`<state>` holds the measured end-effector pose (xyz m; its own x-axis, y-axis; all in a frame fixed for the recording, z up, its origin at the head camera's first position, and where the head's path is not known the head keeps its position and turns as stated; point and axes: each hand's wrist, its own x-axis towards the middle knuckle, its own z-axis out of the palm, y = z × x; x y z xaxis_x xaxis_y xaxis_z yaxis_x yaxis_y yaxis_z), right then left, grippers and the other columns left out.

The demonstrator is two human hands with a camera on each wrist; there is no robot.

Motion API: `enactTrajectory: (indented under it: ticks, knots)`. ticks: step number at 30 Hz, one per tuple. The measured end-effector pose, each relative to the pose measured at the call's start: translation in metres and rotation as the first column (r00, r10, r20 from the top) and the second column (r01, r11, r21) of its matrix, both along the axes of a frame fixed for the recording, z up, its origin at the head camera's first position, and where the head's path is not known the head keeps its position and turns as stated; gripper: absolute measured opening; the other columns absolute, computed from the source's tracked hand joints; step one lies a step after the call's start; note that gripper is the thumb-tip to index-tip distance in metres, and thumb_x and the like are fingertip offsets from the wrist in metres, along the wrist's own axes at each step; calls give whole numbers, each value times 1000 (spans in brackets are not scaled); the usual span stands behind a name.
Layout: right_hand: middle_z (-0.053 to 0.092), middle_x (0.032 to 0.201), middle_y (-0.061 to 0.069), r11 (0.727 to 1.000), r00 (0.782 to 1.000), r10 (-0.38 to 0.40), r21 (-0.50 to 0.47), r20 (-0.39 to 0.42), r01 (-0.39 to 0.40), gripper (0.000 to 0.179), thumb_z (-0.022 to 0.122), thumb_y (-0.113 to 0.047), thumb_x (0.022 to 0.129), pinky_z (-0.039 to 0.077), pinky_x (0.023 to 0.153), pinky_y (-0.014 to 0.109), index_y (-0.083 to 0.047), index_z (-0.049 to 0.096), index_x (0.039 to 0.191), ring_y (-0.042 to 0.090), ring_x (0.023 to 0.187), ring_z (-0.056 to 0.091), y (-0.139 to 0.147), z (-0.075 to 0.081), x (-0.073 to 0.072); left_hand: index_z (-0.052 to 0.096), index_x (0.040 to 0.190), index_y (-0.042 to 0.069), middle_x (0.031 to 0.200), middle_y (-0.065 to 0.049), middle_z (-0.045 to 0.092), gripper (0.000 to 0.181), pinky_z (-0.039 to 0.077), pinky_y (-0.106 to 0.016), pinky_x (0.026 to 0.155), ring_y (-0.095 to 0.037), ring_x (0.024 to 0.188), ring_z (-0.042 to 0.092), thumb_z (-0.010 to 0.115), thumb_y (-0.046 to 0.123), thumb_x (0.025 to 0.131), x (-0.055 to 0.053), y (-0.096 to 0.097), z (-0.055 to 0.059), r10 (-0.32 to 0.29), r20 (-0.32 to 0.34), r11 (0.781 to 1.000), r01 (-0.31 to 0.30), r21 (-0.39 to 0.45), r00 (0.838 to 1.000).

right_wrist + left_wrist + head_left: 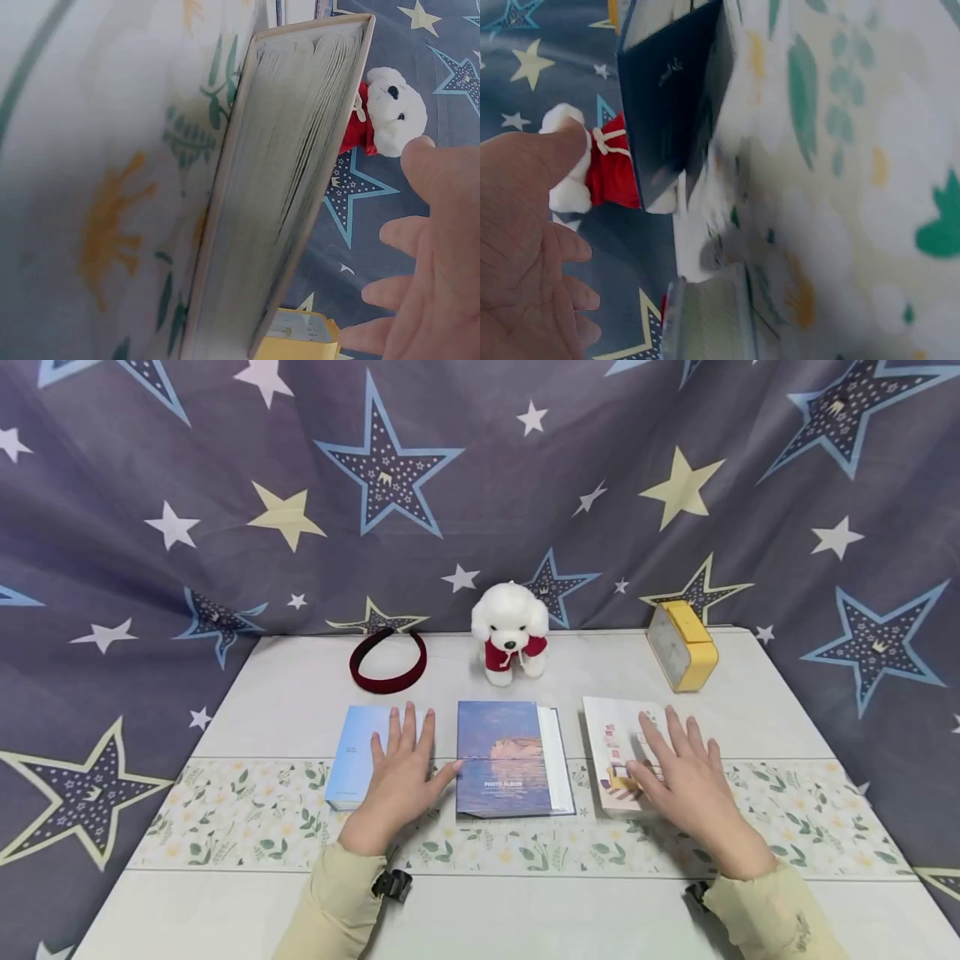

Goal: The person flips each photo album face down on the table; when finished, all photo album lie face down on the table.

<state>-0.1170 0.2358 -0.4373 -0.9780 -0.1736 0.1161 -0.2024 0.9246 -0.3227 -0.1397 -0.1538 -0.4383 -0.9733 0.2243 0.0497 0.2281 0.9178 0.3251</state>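
Note:
My left hand (401, 781) is spread over the right part of a light blue album (360, 752), fingers straight and holding nothing. Its thumb points toward the middle photo album (498, 747), which has a sea-cliff picture and a cover standing slightly raised; in the left wrist view this navy album (671, 97) shows its edge. Over the right side of a white album with a printed drawing (611, 743), my right hand (690, 777) has its fingers extended. The right wrist view shows the thick page block of that white album (289, 142), with the hand (442, 247) apart from it.
Behind the albums are a dark red headband (388, 681), a white plush dog (510, 618) in a red top, and a yellow-and-white box-shaped object (686, 647). A star-patterned curtain (480, 485) hangs along the back of the white table (525, 910).

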Motion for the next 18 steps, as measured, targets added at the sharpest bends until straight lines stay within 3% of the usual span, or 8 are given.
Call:
enactTrajectory:
  ticks: [10,18]
  knots:
    - [11,157,31,999,1000,-5,-51,14,6,70,47,-47,100,13,104,73,-11,25,155,57,138,13,9,-3,10,12,157,10,160,-18,-10,86,1,-65,112,-34,146,-14,52,55,95,3,26,9,-83,-12,996,83,-11,996]
    - [8,156,34,994,995,-51,-93,89,59,71,45,-48,101,23,101,72,-7,24,155,60,133,22,20,-5,15,22,155,4,160,-23,1,84,3,-64,112,-38,147,-6,57,50,94,7,60,9,-204,-49,978,202,-43,978]
